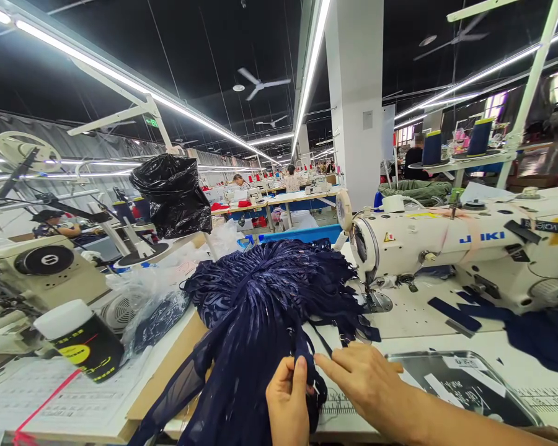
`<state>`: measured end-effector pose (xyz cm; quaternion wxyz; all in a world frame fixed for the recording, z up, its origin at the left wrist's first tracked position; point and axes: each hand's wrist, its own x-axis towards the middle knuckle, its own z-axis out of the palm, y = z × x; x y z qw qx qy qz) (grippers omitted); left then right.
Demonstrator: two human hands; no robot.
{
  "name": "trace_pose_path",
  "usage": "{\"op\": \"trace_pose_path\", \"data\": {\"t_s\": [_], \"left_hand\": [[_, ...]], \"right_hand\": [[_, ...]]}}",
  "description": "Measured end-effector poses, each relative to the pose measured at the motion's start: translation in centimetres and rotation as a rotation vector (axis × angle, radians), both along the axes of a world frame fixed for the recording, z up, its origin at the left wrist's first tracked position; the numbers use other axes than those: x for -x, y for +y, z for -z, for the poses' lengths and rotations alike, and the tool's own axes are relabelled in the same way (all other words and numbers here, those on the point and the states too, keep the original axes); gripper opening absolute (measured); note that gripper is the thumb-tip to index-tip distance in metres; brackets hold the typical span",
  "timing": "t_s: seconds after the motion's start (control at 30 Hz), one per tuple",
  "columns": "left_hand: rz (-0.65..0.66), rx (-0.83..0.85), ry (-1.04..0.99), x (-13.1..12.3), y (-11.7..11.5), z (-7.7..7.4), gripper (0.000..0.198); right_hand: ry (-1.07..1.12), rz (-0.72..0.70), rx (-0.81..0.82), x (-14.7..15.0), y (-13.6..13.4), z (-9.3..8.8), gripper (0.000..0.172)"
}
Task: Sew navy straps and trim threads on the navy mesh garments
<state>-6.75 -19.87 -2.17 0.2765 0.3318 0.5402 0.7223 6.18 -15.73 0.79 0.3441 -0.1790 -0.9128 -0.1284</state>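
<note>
A large heap of navy blue fabric pieces and straps lies bunched in the middle and hangs over the table's front edge. My left hand pinches a navy piece between thumb and fingers at the heap's lower right. Just right of it, my right hand reaches in from the right, its fingers curled and its index finger pointing at the pinched piece. Whether my right fingers hold anything is hidden. A white sewing machine stands behind my right hand.
A metal tray with paper strips lies beneath my right forearm. Navy scraps rest by the machine. At left are a black cup with white top, papers and a plastic bag. People sit farther back.
</note>
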Motion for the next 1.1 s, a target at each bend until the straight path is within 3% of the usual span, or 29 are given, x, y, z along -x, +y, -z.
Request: {"op": "trace_pose_path", "data": {"t_s": [0.63, 0.87, 1.0, 1.1], "left_hand": [[-0.029, 0.004, 0.036, -0.3, -0.5, -0.8, 0.042], [0.141, 0.044, -0.040, 0.4, -0.5, -0.9, 0.044], [0.261, 0.063, -0.180, 0.5, -0.3, -0.6, 0.042], [0.320, 0.067, -0.263, 0.3, -0.2, -0.7, 0.040]], "right_hand": [[-0.115, -0.017, -0.150, 0.2, -0.3, -0.5, 0.028], [-0.093, -0.163, -0.228, -0.2, 0.8, -0.8, 0.029], [-0.031, -0.198, -0.123, -0.2, 1.0, -0.6, 0.036], [0.046, -0.179, 0.103, -0.1, 0.9, 0.0, 0.033]]}}
